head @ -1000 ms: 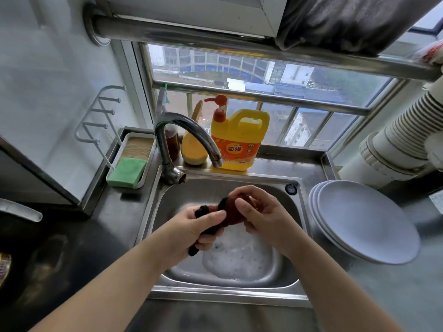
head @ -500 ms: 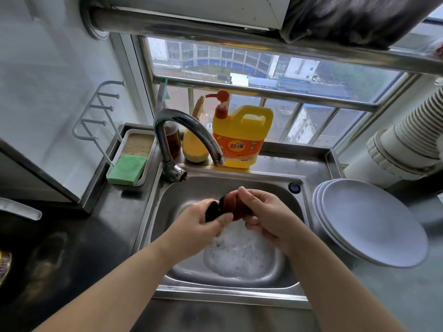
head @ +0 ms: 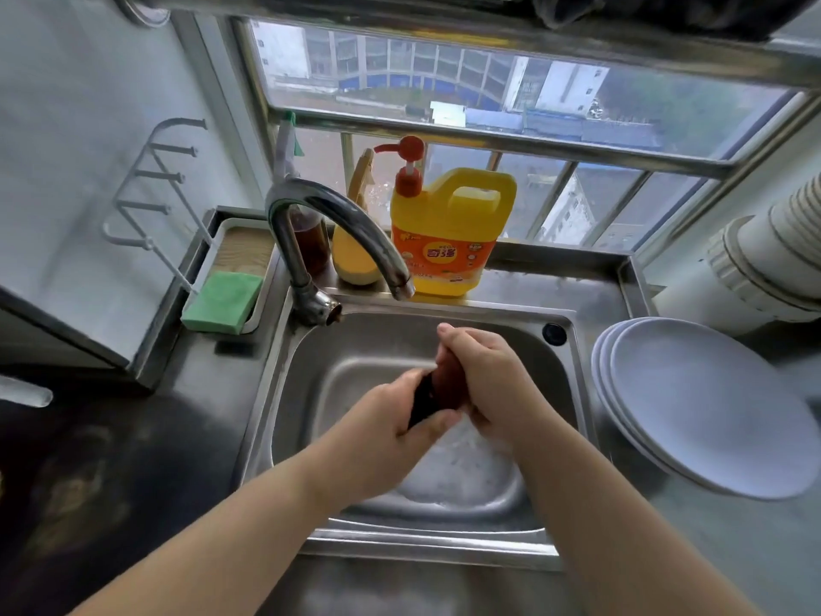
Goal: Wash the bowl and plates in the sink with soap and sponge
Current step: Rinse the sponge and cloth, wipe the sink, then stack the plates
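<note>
Both hands, left [head: 391, 420] and right [head: 484, 380], gripping dark sponge [head: 437, 393] at frame centre over sink [head: 444, 340]; could slip if wrung soapy.

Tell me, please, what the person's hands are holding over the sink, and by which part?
Both hands grip a small dark, reddish-brown item: the left hand its black end, the right hand its reddish end.

Yellow soap jug [head: 448, 233] w/ red pump & orange label, green sponge [head: 222, 302] in white tray [head: 209, 249], pale grey-white plates [head: 706, 406], dark red-brown & black item [head: 437, 391] in hands, silver steel sink [head: 306, 393].
</note>
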